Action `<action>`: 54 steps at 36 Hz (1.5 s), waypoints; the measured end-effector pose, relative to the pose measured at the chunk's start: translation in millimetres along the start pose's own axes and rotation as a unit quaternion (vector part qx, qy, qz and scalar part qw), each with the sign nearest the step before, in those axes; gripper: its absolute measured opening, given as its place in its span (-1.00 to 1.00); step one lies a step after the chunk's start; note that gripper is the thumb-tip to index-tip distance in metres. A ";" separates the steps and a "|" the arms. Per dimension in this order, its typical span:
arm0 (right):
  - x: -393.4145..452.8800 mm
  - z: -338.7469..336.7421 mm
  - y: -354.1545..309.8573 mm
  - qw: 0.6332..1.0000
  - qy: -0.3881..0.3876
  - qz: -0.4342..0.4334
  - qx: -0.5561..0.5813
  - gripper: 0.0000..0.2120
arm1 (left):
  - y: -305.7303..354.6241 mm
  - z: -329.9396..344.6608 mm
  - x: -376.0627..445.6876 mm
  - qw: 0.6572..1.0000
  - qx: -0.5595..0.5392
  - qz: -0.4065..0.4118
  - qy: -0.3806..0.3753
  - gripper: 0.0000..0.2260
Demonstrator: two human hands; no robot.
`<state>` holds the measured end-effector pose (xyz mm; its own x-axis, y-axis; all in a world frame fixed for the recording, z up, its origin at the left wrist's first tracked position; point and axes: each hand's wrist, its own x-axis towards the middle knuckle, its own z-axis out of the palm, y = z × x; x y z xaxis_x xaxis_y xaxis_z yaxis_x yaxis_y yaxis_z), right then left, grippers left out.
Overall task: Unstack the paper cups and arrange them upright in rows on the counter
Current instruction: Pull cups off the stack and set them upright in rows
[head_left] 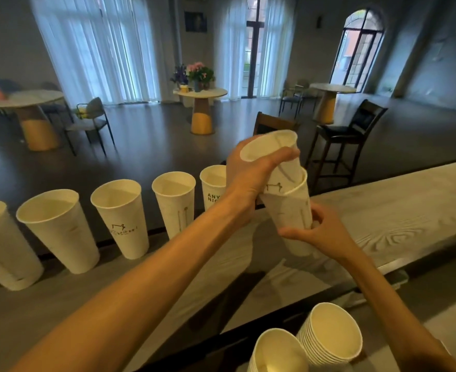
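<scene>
Several white paper cups (121,216) stand upright in a row along the far edge of the pale wooden counter (382,210). Above the counter, my left hand (251,175) grips the top cup (275,149) near its rim, tilted and partly lifted out of a second cup (292,208). My right hand (320,232) grips that lower cup near its base. Two stacks of nested cups (331,336) stand at the bottom of the view, below the counter's near edge.
The counter runs on to the right of the cup row. Beyond it are a dark bar stool (347,135), a wooden chair back (272,124), round tables with yellow bases (201,103) and tall curtained windows.
</scene>
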<state>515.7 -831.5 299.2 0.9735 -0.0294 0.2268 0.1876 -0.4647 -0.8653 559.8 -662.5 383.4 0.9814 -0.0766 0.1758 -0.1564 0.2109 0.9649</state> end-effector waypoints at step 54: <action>32.8 -15.6 33.2 0.989 -0.011 0.102 -0.102 -0.27 | -7.8 17.9 34.4 0.971 0.225 0.047 -0.064 -0.30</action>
<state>551.8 -861.7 285.0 0.9915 -0.1223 0.0442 -0.0417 -0.6205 -0.7831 592.7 -684.2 385.4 0.9432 -0.2040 0.2621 -0.3054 -0.2227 0.9258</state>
